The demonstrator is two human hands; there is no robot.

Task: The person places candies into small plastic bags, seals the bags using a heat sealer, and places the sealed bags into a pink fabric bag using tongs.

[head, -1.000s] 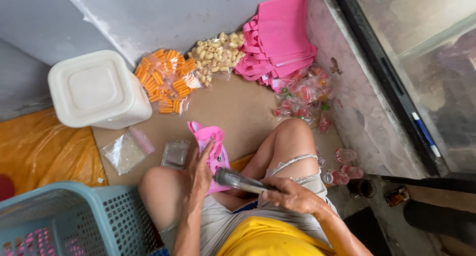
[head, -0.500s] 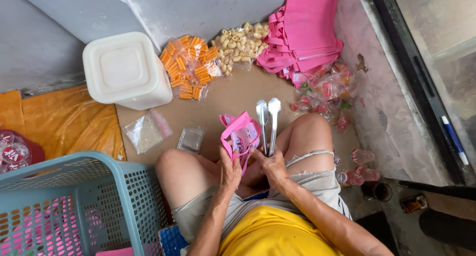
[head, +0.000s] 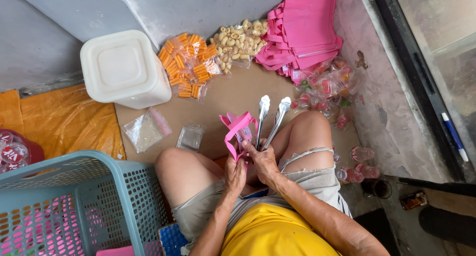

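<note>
My left hand (head: 235,172) grips the pink bag (head: 237,132) upright, mouth up, while my right hand (head: 263,162) clasps metal tongs (head: 270,118) beside it, tips raised.

— What lies beyond the hands (head: 250,167)?
— Snack bags (head: 191,65) ahead, a tub (head: 124,67) to their left, folded bags (head: 302,33) ahead-right.
— And the basket (head: 74,201)?
— Left, beside the knee.

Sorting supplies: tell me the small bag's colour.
Pink, clearest in the head view: small bag in left hand.
</note>
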